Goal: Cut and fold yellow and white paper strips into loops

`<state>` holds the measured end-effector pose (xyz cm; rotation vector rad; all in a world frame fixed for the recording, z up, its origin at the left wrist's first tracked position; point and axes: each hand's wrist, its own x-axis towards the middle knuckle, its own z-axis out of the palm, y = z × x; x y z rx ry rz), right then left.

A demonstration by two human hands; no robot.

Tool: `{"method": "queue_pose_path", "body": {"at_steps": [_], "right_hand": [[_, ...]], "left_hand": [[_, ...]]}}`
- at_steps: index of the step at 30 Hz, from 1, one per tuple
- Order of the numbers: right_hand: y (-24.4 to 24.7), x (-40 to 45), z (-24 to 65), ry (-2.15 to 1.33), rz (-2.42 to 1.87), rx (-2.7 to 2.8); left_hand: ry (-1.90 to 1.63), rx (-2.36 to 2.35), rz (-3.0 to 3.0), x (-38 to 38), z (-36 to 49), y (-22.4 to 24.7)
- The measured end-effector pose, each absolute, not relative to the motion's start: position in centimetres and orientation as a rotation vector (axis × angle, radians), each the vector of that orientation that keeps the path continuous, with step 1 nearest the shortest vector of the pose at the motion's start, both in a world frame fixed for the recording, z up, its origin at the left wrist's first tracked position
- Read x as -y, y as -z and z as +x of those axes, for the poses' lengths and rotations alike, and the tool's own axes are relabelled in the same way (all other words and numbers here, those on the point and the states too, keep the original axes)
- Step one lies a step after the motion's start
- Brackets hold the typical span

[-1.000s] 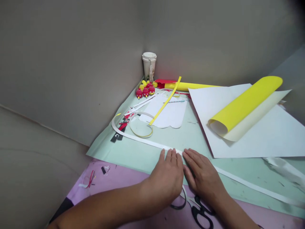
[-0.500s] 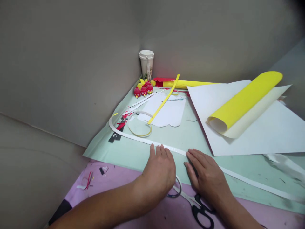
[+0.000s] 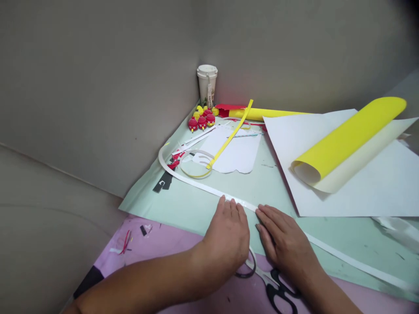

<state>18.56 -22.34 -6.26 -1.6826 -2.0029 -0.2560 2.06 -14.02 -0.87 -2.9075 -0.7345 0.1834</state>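
A long white paper strip runs across the green sheet, curling up at its left end. My left hand rests its fingertips on the near edge of the strip, fingers stretched out. Close beside it, my right hand lies over the strip with its fingers extended and thumb a little apart. Below the hands are black-handled scissors, partly hidden by my right wrist. A white and dark loop shows from behind my left hand.
Beyond the strip lie a curled paper ring, a yellow strip and a white sheet. Several red and yellow coiled-paper pieces sit by a lidded cup. At right, a yellow roll rests on large white paper.
My left hand has slid slightly right along the strip, closer to my right hand. The whole view has shifted a little, so the background things appear farther right.
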Motion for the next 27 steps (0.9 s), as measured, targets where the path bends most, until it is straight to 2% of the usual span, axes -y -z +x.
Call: {"method": "queue_pose_path", "body": {"at_steps": [7, 27], "right_hand": [[6.2, 22.3, 18.5, 0.248, -1.671, 1.993], [5.9, 22.4, 18.4, 0.238, -1.699, 1.879]], "left_hand": [[-0.04, 0.74, -2.932, 13.9, 1.7, 0.6], [-0.187, 0.968, -2.962, 11.9, 2.3, 0.5]]}}
